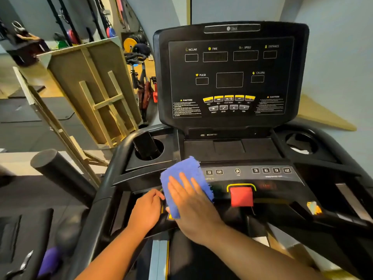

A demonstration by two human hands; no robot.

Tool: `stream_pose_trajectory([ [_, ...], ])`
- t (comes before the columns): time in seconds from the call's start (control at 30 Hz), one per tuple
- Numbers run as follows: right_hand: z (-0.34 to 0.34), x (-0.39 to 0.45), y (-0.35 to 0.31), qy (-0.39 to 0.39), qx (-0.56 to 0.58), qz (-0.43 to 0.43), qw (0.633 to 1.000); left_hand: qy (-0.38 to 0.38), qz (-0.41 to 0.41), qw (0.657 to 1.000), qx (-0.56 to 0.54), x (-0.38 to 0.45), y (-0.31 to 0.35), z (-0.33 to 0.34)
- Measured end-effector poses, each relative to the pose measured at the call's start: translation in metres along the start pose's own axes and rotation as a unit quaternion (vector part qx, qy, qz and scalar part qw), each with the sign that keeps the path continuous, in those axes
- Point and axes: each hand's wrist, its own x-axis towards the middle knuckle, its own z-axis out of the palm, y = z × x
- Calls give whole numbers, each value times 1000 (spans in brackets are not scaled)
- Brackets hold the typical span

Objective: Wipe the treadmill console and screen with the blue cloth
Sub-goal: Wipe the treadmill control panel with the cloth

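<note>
Both forearms reach up from the bottom of the frame toward the treadmill console (262,174). At lower centre, the right hand (193,205) lies flat with its fingers (182,182) spread and released, palm pressing the blue cloth (182,174) onto the left end of the console's button strip, just left of the number keys. One cloth edge hangs down beside the palm. To its left, the left hand (148,209) is curled around the front edge of the console, fingers clenched on it, knuckles touching the cloth's lower edge. Right of the cloth sits the red stop key (241,197) in its yellow surround. Above, filling the upper centre, the dark screen (230,77) stands tilted back, unlit. A black phone (145,146) stands in the left cup holder (159,156). A spin bike (139,77) shows in the upper left.
</note>
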Motion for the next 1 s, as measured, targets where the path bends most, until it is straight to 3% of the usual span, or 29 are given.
stream_pose_trajectory([
  [0.17,-9,-43,52,35,-37,14,999,-14,6,999,34,0,1,2],
  [0.3,-22,-81,104,132,12,80,988,-11,15,998,62,-2,4,2],
  [0.43,-20,-106,141,103,-49,228,967,-27,11,997,73,-1,4,1],
  [0.53,-18,-88,123,117,-39,301,946,-40,5,996,83,-3,9,0],
  [0.6,-22,-61,98,80,-28,324,942,-41,-2,996,81,-5,11,0],
  [0.67,-21,-38,68,54,-24,252,966,-41,-12,996,84,-5,11,-1],
  [0.73,-17,-26,42,15,-52,105,993,-38,-22,995,89,-6,10,-1],
  [0.83,-16,-26,40,-62,-31,-92,993,-36,-22,994,96,-8,11,-2],
  [0.9,-15,-36,62,-47,-26,-116,992,-44,-23,993,105,-7,10,-2],
  [1.0,-16,-66,102,22,-8,-39,999,-72,-29,988,133,-5,11,-4],
])
